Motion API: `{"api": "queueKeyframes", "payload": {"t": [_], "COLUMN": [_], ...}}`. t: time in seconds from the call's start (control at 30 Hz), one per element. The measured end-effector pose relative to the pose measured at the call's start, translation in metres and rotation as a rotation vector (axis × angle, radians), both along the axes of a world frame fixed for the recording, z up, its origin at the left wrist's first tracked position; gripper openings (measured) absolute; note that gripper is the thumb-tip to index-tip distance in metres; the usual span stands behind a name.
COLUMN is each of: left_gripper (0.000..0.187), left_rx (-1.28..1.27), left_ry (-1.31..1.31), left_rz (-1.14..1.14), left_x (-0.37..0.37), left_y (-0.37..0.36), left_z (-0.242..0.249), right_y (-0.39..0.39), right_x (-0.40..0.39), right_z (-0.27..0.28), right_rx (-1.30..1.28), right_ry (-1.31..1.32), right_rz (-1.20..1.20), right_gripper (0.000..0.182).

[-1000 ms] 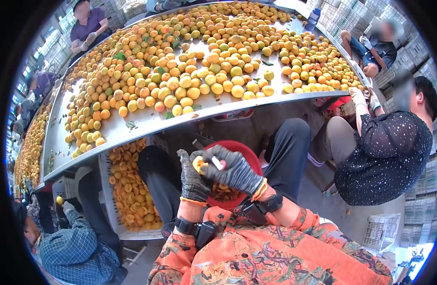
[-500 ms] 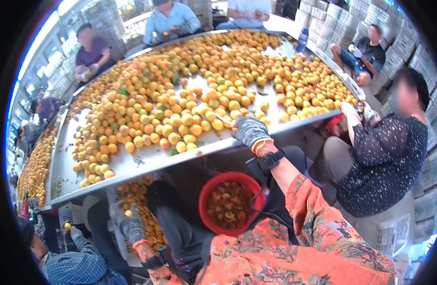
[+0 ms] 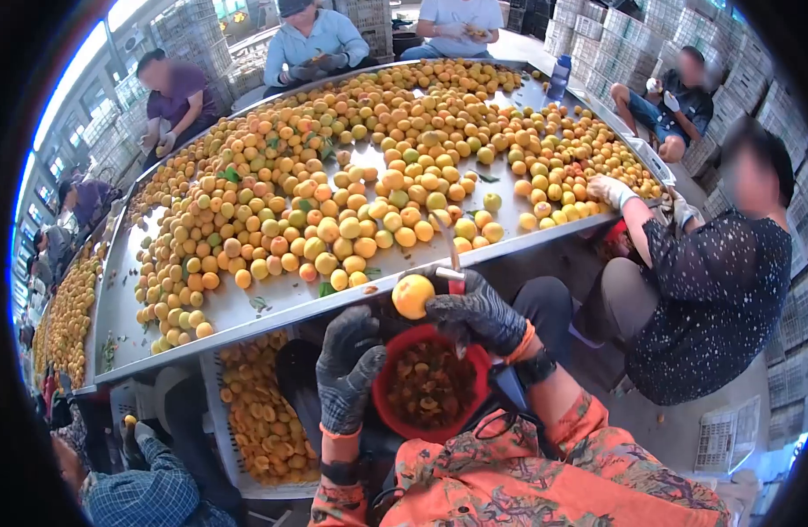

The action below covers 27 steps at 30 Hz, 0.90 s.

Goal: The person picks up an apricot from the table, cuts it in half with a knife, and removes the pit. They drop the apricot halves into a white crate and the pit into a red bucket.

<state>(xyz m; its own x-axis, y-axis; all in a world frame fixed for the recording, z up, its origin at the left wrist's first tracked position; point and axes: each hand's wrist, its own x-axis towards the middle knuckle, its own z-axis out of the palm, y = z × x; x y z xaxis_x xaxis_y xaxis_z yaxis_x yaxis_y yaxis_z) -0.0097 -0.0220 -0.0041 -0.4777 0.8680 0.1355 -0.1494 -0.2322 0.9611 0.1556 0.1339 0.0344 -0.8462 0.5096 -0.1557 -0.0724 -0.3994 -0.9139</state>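
In my gloved right hand [image 3: 489, 316] is a curved knife [image 3: 456, 275] with a red handle, its thin blade pointing up toward the table. The same hand grips a yellow-orange apricot [image 3: 413, 297] at its fingertips, left of the handle. My left hand [image 3: 347, 369], in a grey glove, hovers palm up with fingers spread, left of the apricot and touching nothing. Below both hands stands a red bucket [image 3: 379, 386] with brownish fruit scraps inside. A heap of apricots [image 3: 333, 233] covers much of the metal table [image 3: 246, 314] in front of me.
At my lower left, a white crate [image 3: 212, 386] holds halved apricots. A person in a dotted top [image 3: 711, 307] reaches onto the table from the right. Several others sit around it. A blue bottle [image 3: 559, 77] stands at the far edge, and stacked crates [image 3: 615, 53] line the back.
My right hand has drawn back from the heap, bringing an apricot with the knife. My left hand has risen from the crate to beside the bucket.
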Motion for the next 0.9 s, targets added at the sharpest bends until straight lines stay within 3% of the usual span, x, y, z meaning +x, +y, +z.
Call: {"api": "queueKeyframes", "payload": {"t": [0.03,0.07,0.13,0.17,0.23,0.3,0.4,0.43,0.47,0.53,0.57,0.6,0.67,0.7,0.83,0.9], "left_gripper": [0.057,0.057,0.077,0.080,0.079,0.078,0.073,0.066,0.066,0.055,0.044,0.044,0.043,0.043,0.065,0.069], "left_rx": [0.057,0.046,0.266,0.270,0.221,0.178,0.112,0.063,0.059,0.100,0.148,0.147,0.104,0.091,0.010,0.104], "left_ry": [-0.121,-0.127,0.023,0.119,0.018,-0.080,-0.016,-0.071,-0.072,-0.451,-0.715,-0.715,-0.771,-0.786,-0.969,-0.899], "left_rz": [-0.076,-0.084,-0.184,-0.146,-0.065,0.014,-0.016,0.042,0.044,0.073,-0.011,-0.003,0.020,0.028,0.039,-0.156], "left_x": [0.008,0.013,0.020,0.021,0.028,0.035,0.051,0.059,0.059,0.057,0.054,0.050,0.043,0.041,0.041,0.042], "left_y": [0.005,0.010,0.017,0.018,0.014,0.011,0.001,-0.002,-0.001,0.003,0.003,0.002,0.003,0.001,0.000,-0.004], "left_z": [0.004,0.003,0.001,0.000,-0.002,-0.003,-0.008,0.001,-0.001,-0.008,-0.008,-0.016,-0.039,-0.046,-0.032,-0.031], "right_y": [-0.012,-0.023,-0.043,-0.047,-0.055,-0.061,-0.066,-0.064,-0.065,-0.070,-0.077,-0.080,-0.083,-0.085,-0.095,-0.097], "right_x": [0.004,0.006,0.011,0.014,0.014,0.008,0.008,0.007,0.007,0.006,0.007,0.010,0.014,0.014,0.010,0.008], "right_z": [-0.004,-0.007,-0.015,-0.016,-0.019,-0.023,-0.018,-0.020,-0.020,-0.016,-0.009,-0.013,-0.021,-0.019,-0.037,-0.043], "right_rx": [-0.072,-0.143,-0.223,-0.136,-0.055,0.320,0.351,0.582,0.577,0.679,0.511,0.506,0.236,0.428,0.543,0.588], "right_ry": [0.035,0.073,0.143,0.138,0.135,0.183,0.144,0.073,0.072,0.019,-0.012,-0.011,-0.015,-0.076,-0.162,-0.228], "right_rz": [-0.001,-0.001,0.021,0.021,0.024,-0.180,-0.152,-0.169,-0.166,-0.245,-0.257,-0.250,-0.195,-0.252,-0.109,-0.066], "right_gripper": [0.040,0.040,0.044,0.044,0.045,0.049,0.051,0.052,0.052,0.051,0.048,0.048,0.033,0.019,0.019,0.018]}}
